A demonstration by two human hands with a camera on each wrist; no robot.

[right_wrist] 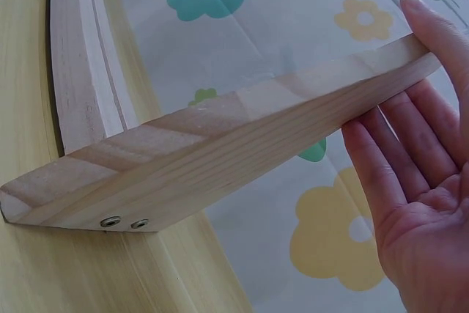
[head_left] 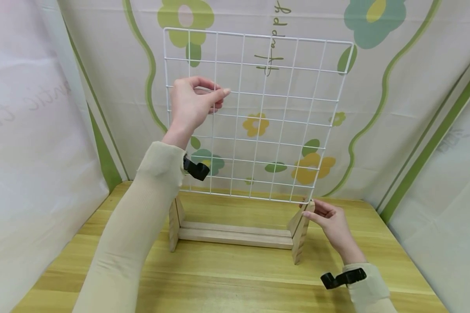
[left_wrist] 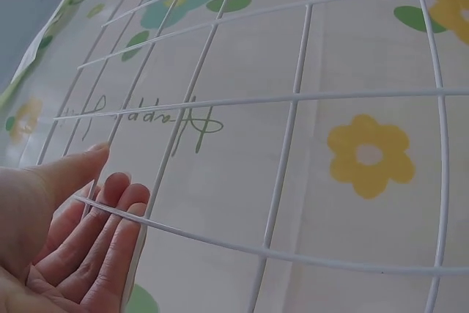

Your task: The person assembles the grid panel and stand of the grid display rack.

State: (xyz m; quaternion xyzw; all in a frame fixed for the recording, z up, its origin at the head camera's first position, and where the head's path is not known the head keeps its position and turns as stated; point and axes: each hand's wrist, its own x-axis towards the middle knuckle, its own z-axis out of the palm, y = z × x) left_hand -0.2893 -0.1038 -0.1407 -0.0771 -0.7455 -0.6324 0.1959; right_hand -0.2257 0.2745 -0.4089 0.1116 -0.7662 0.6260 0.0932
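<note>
A white wire grid panel [head_left: 252, 117] stands upright above a pale wooden stand [head_left: 235, 237], which has two side legs joined by a crossbar. High on the panel's left part, my left hand [head_left: 193, 98] holds the wires, thumb in front and fingers behind; the left wrist view shows the thumb [left_wrist: 77, 170] along one wire. At the lower right corner of the panel, my right hand [head_left: 332, 221] grips the top of the stand's right leg [right_wrist: 242, 119] between thumb and fingers. The panel's lower corners meet the tops of the two legs.
The stand rests on a yellow wood-grain table [head_left: 219, 278]. Behind it hangs a pale cloth backdrop [head_left: 297, 17] with printed flowers, and similar cloth walls [head_left: 20, 130] rise at both sides. Two metal fasteners [right_wrist: 110, 221] show low on the right leg.
</note>
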